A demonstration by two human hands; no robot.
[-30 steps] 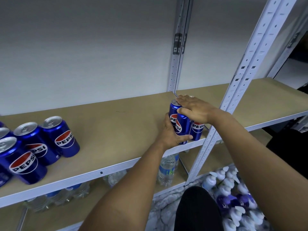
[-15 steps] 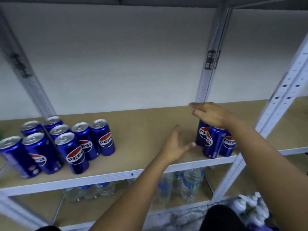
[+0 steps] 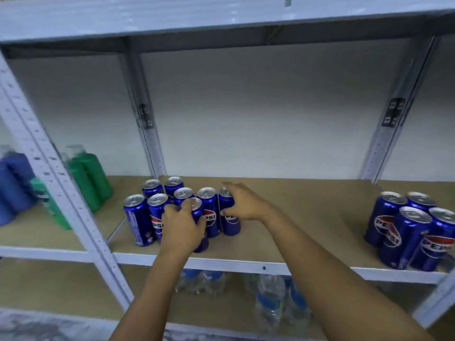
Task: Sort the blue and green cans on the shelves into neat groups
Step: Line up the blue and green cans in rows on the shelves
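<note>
A: Where do the blue cans stand?
B: A cluster of blue cans (image 3: 172, 207) stands at the left of the middle shelf (image 3: 295, 232), close-packed in rows, every can upright with its long axis vertical and silver top up. A second group of four blue cans (image 3: 406, 230) stands at the right end of that shelf, also upright, well apart from the first.

A: State of each grip?
B: The left hand (image 3: 182, 227) curls round the front can (image 3: 199, 225) of the cluster. The right hand (image 3: 246, 203) wraps the rightmost can (image 3: 229, 215), fingers over its top, thumb against its side.

A: Surroundings?
B: Beyond the left upright post (image 3: 61, 183), green bottles (image 3: 86, 178) and blue bottles (image 3: 12, 185) stand blurred on the neighbouring shelf. The shelf below (image 3: 234, 311) holds clear plastic water bottles (image 3: 268, 301) with blue labels.
</note>
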